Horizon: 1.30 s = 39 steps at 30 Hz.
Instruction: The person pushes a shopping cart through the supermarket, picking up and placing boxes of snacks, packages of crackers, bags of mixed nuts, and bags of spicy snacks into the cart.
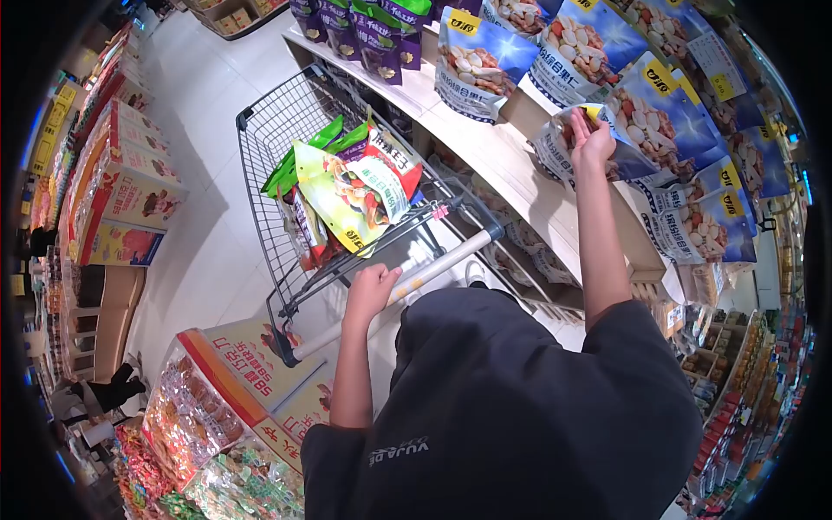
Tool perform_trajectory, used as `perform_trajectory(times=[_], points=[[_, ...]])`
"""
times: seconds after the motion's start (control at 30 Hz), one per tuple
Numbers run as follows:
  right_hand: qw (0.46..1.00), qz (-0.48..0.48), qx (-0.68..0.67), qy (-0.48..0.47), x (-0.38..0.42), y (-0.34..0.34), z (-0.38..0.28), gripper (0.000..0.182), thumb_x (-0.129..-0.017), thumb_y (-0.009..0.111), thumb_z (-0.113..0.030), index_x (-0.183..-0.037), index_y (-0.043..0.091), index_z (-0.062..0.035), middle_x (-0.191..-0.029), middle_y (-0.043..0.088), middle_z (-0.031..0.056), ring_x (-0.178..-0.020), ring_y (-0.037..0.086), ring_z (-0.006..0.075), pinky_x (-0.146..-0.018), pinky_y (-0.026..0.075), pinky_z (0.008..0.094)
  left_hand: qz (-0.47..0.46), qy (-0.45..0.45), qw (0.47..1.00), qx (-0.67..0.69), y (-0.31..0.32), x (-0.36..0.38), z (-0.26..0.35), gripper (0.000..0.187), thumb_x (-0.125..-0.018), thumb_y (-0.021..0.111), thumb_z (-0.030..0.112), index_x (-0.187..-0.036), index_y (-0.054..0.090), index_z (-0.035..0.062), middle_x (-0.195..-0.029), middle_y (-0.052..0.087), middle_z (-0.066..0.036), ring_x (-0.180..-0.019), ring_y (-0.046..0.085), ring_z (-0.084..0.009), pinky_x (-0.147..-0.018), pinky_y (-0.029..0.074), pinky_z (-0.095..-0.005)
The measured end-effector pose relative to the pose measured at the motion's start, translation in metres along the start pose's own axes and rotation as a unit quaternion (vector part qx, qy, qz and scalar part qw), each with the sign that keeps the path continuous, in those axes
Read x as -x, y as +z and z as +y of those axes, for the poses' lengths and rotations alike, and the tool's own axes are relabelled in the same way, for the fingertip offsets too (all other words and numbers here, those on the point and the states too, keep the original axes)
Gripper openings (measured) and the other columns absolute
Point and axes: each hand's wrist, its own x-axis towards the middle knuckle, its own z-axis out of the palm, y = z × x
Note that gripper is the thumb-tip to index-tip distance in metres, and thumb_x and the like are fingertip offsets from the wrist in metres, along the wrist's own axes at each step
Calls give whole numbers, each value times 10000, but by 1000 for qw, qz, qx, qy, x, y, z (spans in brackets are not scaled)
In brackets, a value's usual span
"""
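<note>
My left hand (373, 290) is closed round the pale handle (442, 264) of a wire shopping cart (260, 173). Inside the cart lie several snack bags, with a yellow-green bag (322, 186) on top, a red-and-white bag (403, 165) beside it and a green bag (325, 136) behind. At the shelf, my right hand (593, 143) rests against a blue-and-white nut bag (555, 149) with a yellow corner. Its fingers are stretched out along the bag's front. The part of the bag behind the hand is hidden.
More blue nut bags (659, 113) stand in rows on the wooden shelf (520, 173). Purple-and-green bags (377, 39) stand at its far end. A candy display (199, 407) is at lower left, and stacked boxes (130, 186) line the left side of the tiled aisle (199, 113).
</note>
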Motion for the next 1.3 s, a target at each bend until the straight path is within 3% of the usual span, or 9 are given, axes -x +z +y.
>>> perform_trajectory(times=[0.17,0.3,0.43,0.57,0.63,0.77,0.9,1.03,1.3], points=[[999,-29,24,38,-29,-3,25,303,-937,460,-151,-1112,515,91,-1056,634,197,-971,668,316,-737,602,375,-80,-23,997,8,5,-3,-3,461,-902,570,386,-721,567,-37,-706,580,-253,-719,579,-433,-647,434,-472],[994,-57,95,16,-33,-3,47,298,-946,514,-223,-1112,546,23,-1092,628,144,-973,642,249,-779,578,383,-83,-24,996,13,10,3,1,451,-899,617,365,-723,572,-47,-625,553,-180,-567,511,-260,-578,415,-390],[991,-69,111,41,-12,-12,38,222,-938,553,-280,-1023,590,-78,-1071,645,47,-889,604,142,-821,499,343,-21,-48,998,25,8,21,12,382,-846,701,326,-685,582,0,-579,553,-84,-521,489,-179,-537,404,-354],[970,-111,216,-37,24,-33,38,135,-924,536,-178,-898,614,-71,-862,666,31,-792,610,111,-690,466,257,285,-146,946,50,-19,16,4,429,-827,688,410,-698,604,10,-606,601,-108,-615,621,-270,-565,446,-381],[954,-206,215,-34,69,-39,49,121,-927,513,-103,-859,597,-50,-806,655,48,-749,607,110,-677,466,242,275,-173,945,29,-35,-1,-5,453,-825,678,443,-729,624,4,-638,619,-124,-644,631,-287,-584,457,-384],[837,-430,334,52,169,-34,57,78,-906,570,-67,-857,616,-27,-762,637,20,-711,595,90,-656,470,237,113,-151,982,-3,-24,-48,-61,546,-819,651,517,-856,671,-28,-747,663,-182,-729,651,-340,-671,488,-405],[692,-576,433,36,205,-34,59,128,-864,624,-147,-901,632,-24,-746,650,77,-712,644,159,-655,494,302,152,-71,980,112,-14,-63,-53,418,-897,594,328,-913,646,-87,-748,657,-222,-707,654,-312,-672,492,-407],[582,-647,492,21,203,-57,74,210,-845,639,-208,-979,641,-47,-897,674,108,-837,662,247,-751,511,357,182,-65,944,266,-38,-70,-2,285,-942,553,203,-1034,634,-55,-871,685,-102,-736,639,-134,-693,497,-294],[699,-576,415,-82,210,-38,61,950,-681,821,-324,-1461,323,-109,-1458,362,191,-1318,404,361,-1093,340,410,195,59,861,466,-49,-31,148,282,-960,538,154,-1100,593,-85,-994,664,-97,-835,624,-134,-765,494,-280]])
